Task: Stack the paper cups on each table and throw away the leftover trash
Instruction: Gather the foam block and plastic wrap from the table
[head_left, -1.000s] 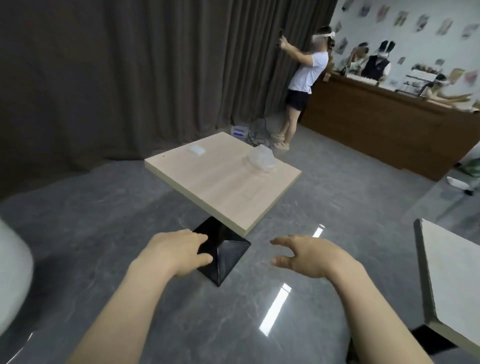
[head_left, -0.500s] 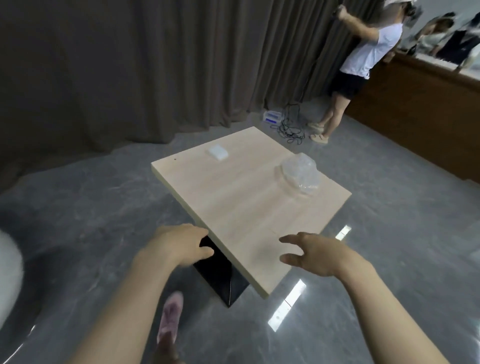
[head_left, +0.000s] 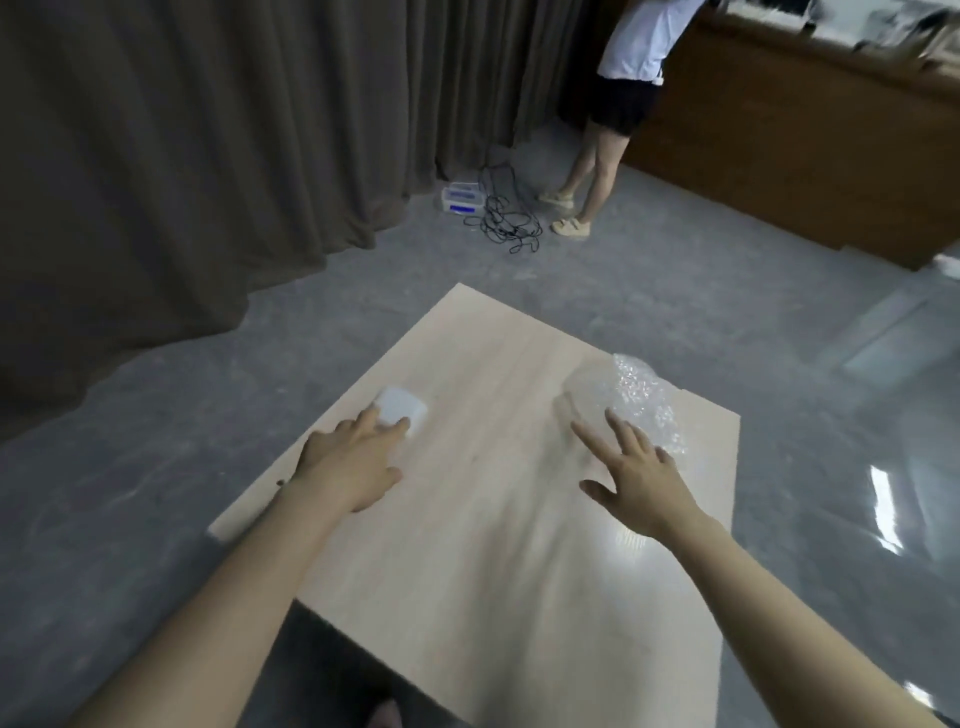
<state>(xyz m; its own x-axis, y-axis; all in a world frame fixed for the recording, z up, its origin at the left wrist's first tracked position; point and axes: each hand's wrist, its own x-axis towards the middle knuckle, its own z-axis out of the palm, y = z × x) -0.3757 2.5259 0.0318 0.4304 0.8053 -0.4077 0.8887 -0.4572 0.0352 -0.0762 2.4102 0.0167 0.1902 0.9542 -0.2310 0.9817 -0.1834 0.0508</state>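
Both hands are now out over the wooden table (head_left: 498, 545), whereas half a second ago they hung short of its near edge, above the floor and the table's black base. The left hand (head_left: 349, 466) has moved forward to a small white piece of trash (head_left: 401, 408) that lies just ahead of it; its fingertips (head_left: 397, 427) touch or overlap the near edge of that piece, and the fingers are extended, only slightly bent, not closed round it. The blur makes it hard to tell whether they press on it or merely reach it. The right hand (head_left: 640, 474) is spread wide, fingers straight and splayed, holding nothing, with its fingertips just short of a crumpled wad of clear bubble wrap (head_left: 631, 395) that sits ahead of it and slightly to its right, near the table's far right edge. The two pieces of trash lie well apart, one before each hand. The table fills far more of the view than before, and its base has dropped almost out of sight beneath the near edge. Far beyond the hands, another person (head_left: 621, 104) stands by a dark curtain (head_left: 208, 145) and a wooden counter (head_left: 810, 135), with a tangle of black cables (head_left: 506, 218) and a small white box (head_left: 462, 198) on the grey floor beside their feet; the person's upper body, visible earlier, is now cut off by the top of the view.
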